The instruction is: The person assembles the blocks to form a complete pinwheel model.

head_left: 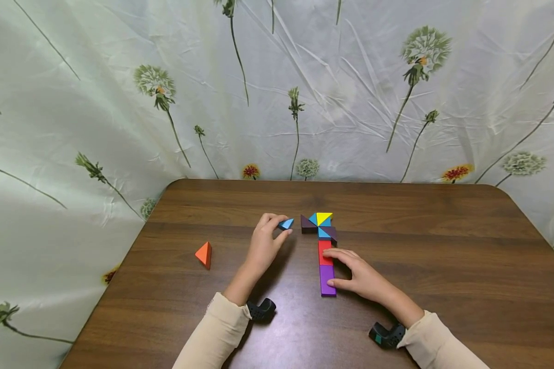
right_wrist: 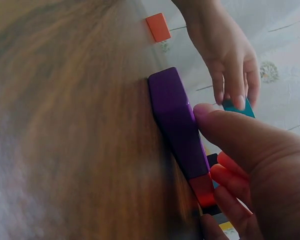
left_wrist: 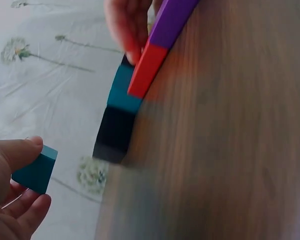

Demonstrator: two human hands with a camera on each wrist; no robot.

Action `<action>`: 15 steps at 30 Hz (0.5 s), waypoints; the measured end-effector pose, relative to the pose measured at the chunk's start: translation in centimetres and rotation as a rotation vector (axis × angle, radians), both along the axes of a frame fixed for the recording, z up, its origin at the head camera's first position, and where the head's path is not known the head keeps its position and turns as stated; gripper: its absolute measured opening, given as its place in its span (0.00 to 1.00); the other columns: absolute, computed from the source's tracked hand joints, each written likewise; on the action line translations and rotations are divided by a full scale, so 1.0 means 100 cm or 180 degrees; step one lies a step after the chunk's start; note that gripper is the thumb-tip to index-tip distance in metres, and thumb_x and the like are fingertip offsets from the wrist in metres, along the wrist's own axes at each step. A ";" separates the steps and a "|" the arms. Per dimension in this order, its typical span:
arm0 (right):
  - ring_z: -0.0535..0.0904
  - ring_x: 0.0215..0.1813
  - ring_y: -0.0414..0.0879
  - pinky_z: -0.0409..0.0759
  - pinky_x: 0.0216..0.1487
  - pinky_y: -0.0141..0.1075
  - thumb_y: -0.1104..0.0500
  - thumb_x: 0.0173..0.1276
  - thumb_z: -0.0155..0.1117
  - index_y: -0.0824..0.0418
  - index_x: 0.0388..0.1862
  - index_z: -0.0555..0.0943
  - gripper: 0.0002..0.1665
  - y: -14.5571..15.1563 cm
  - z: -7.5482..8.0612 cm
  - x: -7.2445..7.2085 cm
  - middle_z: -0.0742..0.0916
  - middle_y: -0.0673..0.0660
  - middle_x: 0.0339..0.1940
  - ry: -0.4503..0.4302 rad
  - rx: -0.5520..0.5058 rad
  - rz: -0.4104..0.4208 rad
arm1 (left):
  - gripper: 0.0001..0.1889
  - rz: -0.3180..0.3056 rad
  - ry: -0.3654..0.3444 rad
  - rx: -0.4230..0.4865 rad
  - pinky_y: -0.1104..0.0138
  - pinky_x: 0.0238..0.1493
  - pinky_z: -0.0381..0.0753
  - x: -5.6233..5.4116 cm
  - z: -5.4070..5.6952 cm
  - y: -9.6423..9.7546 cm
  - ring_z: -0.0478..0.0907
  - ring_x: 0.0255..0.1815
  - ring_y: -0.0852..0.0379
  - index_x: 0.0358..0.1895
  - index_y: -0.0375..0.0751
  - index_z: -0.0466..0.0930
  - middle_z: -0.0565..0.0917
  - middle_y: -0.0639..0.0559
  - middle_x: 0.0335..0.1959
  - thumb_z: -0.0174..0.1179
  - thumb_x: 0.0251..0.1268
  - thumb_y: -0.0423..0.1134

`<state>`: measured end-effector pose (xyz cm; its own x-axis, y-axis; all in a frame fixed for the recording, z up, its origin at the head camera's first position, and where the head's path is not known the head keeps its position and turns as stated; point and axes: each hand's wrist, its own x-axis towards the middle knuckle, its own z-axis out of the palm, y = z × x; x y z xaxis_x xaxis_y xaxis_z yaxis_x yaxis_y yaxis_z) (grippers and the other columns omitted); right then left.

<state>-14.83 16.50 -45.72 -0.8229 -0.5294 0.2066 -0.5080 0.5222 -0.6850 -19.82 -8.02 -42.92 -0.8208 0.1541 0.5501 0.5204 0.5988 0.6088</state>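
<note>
Between thumb and fingertips, my left hand (head_left: 263,246) pinches a blue triangular block (head_left: 287,224), raised off the table and left of the joined blocks. My right hand (head_left: 362,275) rests its thumb on a purple block (head_left: 327,288) and its fingers on the red block (head_left: 324,247) beyond it. These two lie end to end. At their far end, blue triangles (head_left: 323,233), a yellow triangle (head_left: 324,217) and dark triangular blocks (head_left: 309,230) meet in a pinwheel shape. The left wrist view shows the held blue block (left_wrist: 37,172) apart from the row.
An orange triangular block (head_left: 204,255) stands alone on the left of the brown wooden table (head_left: 443,256). Behind the table's far edge hangs a pale curtain (head_left: 351,102) with a dandelion print. Black wrist devices (head_left: 261,310) sit under both cuffs.
</note>
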 end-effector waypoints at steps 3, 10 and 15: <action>0.65 0.60 0.53 0.63 0.57 0.52 0.49 0.53 0.69 0.59 0.59 0.71 0.35 0.000 0.000 0.000 0.74 0.57 0.58 0.0011 -0.0024 0.0001 | 0.14 -0.0035 -0.0042 -0.0037 0.62 0.39 0.74 0.001 -0.001 0.010 0.74 0.37 0.53 0.41 0.36 0.81 0.74 0.48 0.35 0.67 0.48 0.32; 0.65 0.60 0.54 0.63 0.56 0.52 0.50 0.53 0.68 0.60 0.58 0.71 0.34 0.000 -0.001 0.000 0.74 0.57 0.58 0.0048 -0.0027 0.0023 | 0.14 -0.0100 -0.0360 -0.0070 0.66 0.41 0.75 0.002 -0.009 0.027 0.74 0.38 0.54 0.42 0.36 0.77 0.75 0.48 0.38 0.66 0.50 0.33; 0.64 0.61 0.54 0.62 0.57 0.52 0.49 0.54 0.67 0.59 0.59 0.70 0.34 0.000 0.001 -0.001 0.73 0.57 0.59 -0.0024 -0.0020 0.0017 | 0.16 -0.0005 -0.0651 -0.0123 0.66 0.41 0.74 0.002 -0.016 0.033 0.73 0.38 0.54 0.42 0.37 0.74 0.73 0.47 0.39 0.66 0.51 0.35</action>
<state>-14.89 16.49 -45.66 -0.8216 -0.5325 0.2037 -0.5055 0.5152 -0.6921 -19.64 -4.73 -44.47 -0.9145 0.1733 0.3655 0.3893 0.6230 0.6785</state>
